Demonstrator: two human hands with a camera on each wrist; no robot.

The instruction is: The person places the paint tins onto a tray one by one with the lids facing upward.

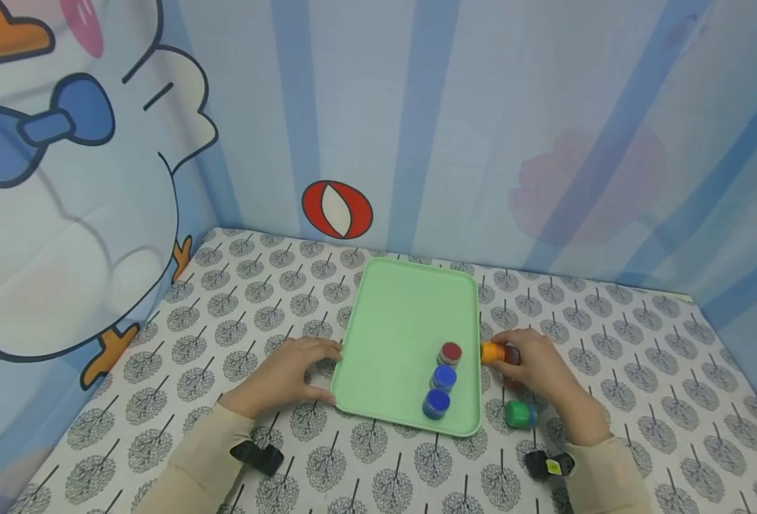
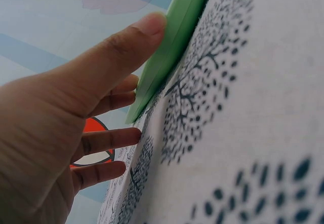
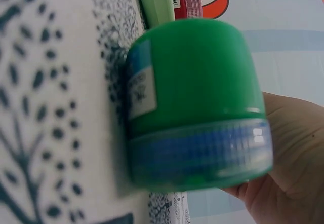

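Note:
My left hand (image 1: 295, 375) is at the left edge of a light green tray (image 1: 391, 314), with its thumb tip right at the rim (image 2: 169, 44) and the fingers spread loosely. On the tray's right side, a jar with a dark red lid (image 1: 450, 353) and two blue jars (image 1: 444, 378) stand in a row. Just outside the tray's right edge, my right hand (image 1: 535, 360) grips an orange jar (image 1: 492, 352) between thumb and fingers. A green jar (image 1: 520, 415) lies on its side below that hand; in the right wrist view this green jar (image 3: 197, 92) hides most of the hand.
A white cloth with dark tree prints (image 1: 327, 464) covers the table. Behind it hangs a pale blue striped curtain (image 1: 366, 107), with a cartoon duck (image 1: 70, 235) at the left.

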